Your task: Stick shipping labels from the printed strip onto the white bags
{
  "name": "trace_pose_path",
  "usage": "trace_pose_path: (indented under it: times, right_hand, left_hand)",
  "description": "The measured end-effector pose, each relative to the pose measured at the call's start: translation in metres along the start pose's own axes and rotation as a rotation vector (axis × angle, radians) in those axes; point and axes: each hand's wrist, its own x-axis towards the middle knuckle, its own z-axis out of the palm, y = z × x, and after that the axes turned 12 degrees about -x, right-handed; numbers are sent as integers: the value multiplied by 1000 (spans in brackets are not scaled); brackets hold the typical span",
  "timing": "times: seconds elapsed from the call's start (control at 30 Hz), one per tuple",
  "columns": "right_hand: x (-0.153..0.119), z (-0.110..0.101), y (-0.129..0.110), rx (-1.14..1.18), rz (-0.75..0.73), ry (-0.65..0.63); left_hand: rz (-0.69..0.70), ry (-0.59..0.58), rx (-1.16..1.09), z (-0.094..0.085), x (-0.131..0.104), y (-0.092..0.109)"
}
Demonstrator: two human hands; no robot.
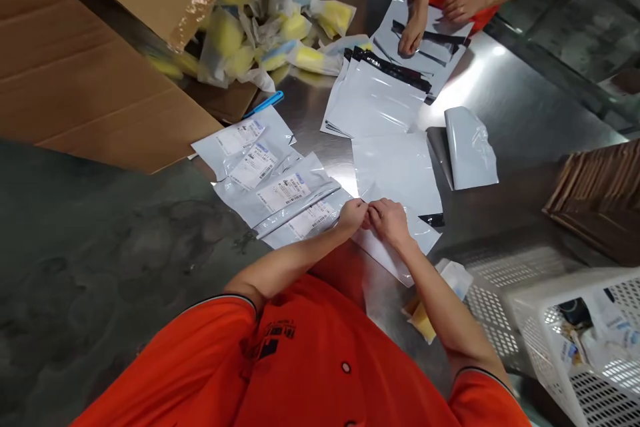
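Observation:
My left hand (353,215) and my right hand (390,221) meet at the near side of the table, fingers closed together on a white plastic mailing bag (387,252). The exact bit pinched between the fingertips is hidden. Beneath and beyond lies another white mailing bag (395,163), with a black strip showing at its right. Left of my left hand are several overlapping grey-white mailing bags with printed labels (285,193). Farther off, a stack of mailing bags (383,97) with black flap edges lies flat.
A co-worker's hands (413,30) rest on mailing bags across the metal table (520,107). Yellow items in clear wrap (295,27), a cardboard box (100,73) and a blue cutter (265,104) are at left. A folded bag (470,147), cardboard stack (600,193) and white crate (545,360) are at right.

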Motion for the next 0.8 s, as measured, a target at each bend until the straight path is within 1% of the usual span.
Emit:
trace_pose_path:
  times: [0.17, 0.3, 0.4, 0.47, 0.5, 0.53, 0.6, 0.67, 0.7, 0.77, 0.8]
  right_hand:
    - [11, -7, 1, 48, 20, -98]
    - [22, -3, 5, 128, 65, -171]
    - [25, 5, 19, 225, 140, -179]
    - [24, 10, 32, 376, 239, -169]
    - [23, 13, 36, 469, 296, -162]
    - [22, 16, 40, 557, 348, -155]
    - [21, 23, 41, 706, 422, -143]
    - [23, 30, 40, 761, 447, -124]
    - [25, 31, 42, 779, 470, -94]
    - [27, 23, 56, 795, 553, 7]
    - [25, 13, 71, 795, 618, 84]
  left_hand:
    - [96, 25, 70, -4, -5, -2]
    - [180, 33, 169, -4, -5, -6]
    - [230, 24, 250, -3, -6, -11]
    - [286, 15, 318, -3, -11, -15]
    - [327, -9, 356, -3, -15, -17]
    - [375, -59, 395, -2, -19, -19]
    - [474, -224, 455, -2, -25, -27]
    - [587, -419, 545, -1, -26, -40]
    - [657, -494, 639, -2, -24, -48]
    - [792, -568, 876, -3, -18, -63]
    - [841, -581, 979, -4, -15, -69]
